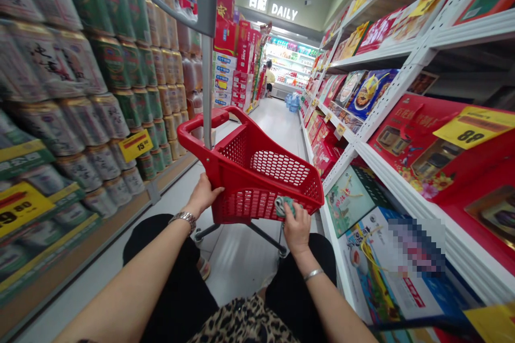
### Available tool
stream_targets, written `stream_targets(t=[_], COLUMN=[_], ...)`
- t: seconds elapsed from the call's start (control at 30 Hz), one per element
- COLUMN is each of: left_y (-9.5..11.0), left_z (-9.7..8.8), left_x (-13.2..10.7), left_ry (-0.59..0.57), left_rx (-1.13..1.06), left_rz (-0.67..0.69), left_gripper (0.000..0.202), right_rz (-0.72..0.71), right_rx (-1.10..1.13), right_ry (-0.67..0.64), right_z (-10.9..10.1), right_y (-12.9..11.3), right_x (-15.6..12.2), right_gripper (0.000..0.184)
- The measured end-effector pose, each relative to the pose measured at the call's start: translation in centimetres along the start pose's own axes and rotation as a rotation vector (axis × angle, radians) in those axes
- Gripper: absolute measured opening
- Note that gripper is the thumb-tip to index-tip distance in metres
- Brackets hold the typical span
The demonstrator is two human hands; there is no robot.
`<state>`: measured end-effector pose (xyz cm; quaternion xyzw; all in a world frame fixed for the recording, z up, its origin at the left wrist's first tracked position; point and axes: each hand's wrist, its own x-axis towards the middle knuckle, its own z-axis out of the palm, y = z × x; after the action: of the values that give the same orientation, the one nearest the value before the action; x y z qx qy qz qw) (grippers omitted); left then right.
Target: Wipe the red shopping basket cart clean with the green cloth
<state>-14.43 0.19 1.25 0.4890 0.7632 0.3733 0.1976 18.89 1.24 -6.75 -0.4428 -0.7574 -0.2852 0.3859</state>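
Note:
A red plastic shopping cart (pixel 261 171) with perforated sides stands sideways in front of my knees, its basket showing nothing inside. My left hand (pixel 204 194) grips the cart's lower corner at the handle end, thumb on the outside wall. Against the near side wall, towards the narrow end, my right hand (pixel 296 225) presses a bunched grey-green cloth (pixel 285 204). The fingers of that hand are closed over the cloth. Above the basket rises a grey pole with a grey handle (pixel 205 0), cut off by the top edge.
Stacked beer cans (pixel 132 80) line the left side, close to my left arm. White shelves (pixel 396 48) with gift boxes run along the right. Red cartons (pixel 243 59) stand farther down the aisle, where a person (pixel 270 77) appears near the lit cooler (pixel 287 64).

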Motion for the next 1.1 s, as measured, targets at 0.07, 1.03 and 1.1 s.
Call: stream_targets(t=[0.07,1.03,1.1], left_y=[0.1,0.3,0.3], left_z=[0.0,0.5,0.5], left_x=[-0.1,0.0,0.1], left_ry=[-0.002,-0.042,-0.043], left_rx=[-0.001,0.037,0.037], left_rz=[-0.007,-0.011,-0.012], left_gripper=[0.054,0.056,0.056], right_rz=[-0.084,-0.191,-0.227], right_rx=[0.060,-0.115,-0.053], right_ry=[-0.015,-0.084,-0.063], right_z=[1.3,-4.4,-4.1], right_y=[-3.1,6.1,4.1], right_x=[0.8,-1.4,-0.6], right_gripper=[0.039,0.041,0.039])
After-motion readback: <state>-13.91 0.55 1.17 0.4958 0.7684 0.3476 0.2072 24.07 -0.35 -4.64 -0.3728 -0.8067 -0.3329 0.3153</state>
